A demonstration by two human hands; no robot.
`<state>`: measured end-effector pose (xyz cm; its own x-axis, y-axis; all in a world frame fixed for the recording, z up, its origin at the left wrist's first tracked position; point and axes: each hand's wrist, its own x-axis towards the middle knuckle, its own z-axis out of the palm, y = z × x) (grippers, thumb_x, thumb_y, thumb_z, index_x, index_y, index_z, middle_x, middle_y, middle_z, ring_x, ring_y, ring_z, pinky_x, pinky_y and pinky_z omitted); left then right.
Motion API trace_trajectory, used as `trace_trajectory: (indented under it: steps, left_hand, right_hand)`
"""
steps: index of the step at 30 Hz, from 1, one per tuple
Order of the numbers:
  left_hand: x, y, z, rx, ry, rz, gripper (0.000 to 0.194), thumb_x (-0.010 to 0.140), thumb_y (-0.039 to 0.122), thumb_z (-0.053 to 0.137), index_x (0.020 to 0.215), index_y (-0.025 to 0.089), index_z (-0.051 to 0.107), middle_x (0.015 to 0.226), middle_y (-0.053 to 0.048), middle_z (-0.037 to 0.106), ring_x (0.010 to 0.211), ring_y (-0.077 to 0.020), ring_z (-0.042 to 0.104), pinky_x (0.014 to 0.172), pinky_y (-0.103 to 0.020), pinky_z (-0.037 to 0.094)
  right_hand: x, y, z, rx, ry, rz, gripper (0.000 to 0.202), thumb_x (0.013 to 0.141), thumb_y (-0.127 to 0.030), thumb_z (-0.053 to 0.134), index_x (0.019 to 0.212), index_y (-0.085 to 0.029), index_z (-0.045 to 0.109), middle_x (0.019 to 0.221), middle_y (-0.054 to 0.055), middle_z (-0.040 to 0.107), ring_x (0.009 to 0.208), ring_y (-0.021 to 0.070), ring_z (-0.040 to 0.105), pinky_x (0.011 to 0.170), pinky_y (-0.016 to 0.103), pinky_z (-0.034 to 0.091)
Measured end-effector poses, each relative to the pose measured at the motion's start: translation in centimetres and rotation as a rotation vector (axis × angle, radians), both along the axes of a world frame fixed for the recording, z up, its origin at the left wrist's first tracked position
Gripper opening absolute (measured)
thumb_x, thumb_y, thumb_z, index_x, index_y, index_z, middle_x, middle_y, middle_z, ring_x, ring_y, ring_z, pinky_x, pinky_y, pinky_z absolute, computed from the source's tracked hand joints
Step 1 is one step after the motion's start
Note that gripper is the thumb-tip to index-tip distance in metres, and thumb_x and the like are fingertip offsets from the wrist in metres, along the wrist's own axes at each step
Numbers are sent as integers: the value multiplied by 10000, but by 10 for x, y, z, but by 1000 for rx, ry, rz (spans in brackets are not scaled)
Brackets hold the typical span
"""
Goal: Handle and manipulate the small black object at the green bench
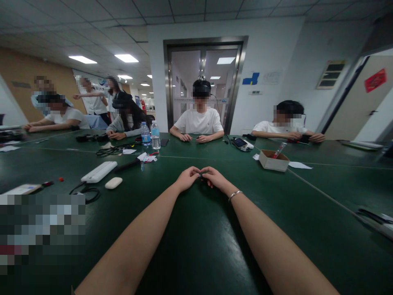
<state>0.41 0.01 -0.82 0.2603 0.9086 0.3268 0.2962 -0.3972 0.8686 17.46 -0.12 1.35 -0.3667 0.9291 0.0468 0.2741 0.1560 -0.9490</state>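
My left hand (pixel 188 178) and my right hand (pixel 215 178) meet over the middle of the dark green table (pixel 196 246). Both have thumb and fingers pinched together, with the fingertips of the two hands touching or nearly so. Between them is a small dark object (pixel 201 176), too small to name and mostly covered by the fingers. A silver bracelet (pixel 235 195) circles my right wrist. Nearest on the left lies a white rounded case (pixel 113 183), apart from my hand.
A white power bank-like box (pixel 100 172) with a black cable lies left. Two water bottles (pixel 155 136) stand farther back. An open cardboard box (pixel 274 163) holding a tube is at right. Several people sit across the table, one person (pixel 198 121) directly opposite.
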Motion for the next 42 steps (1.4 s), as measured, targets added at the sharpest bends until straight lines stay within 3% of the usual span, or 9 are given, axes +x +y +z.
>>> trace_trajectory:
  steps: [22,42]
  left_hand:
    - [1,-3,3,-9,13,25,189,793,227,518,963,168,577,826,-26,623,769,-133,583,762,-274,459]
    - [0,4,-4,-6,-7,24,190,795,226,519,964,167,583,835,-26,629,793,-134,593,787,-279,461]
  right_hand:
    - [1,0,-1,37,25,22,280,771,-82,582,1014,-180,482,770,-27,576,378,24,450,311,116,365]
    - [-1,-1,1,2,20,0,250,797,-76,557,1014,-176,483,666,-50,554,363,34,446,306,115,365]
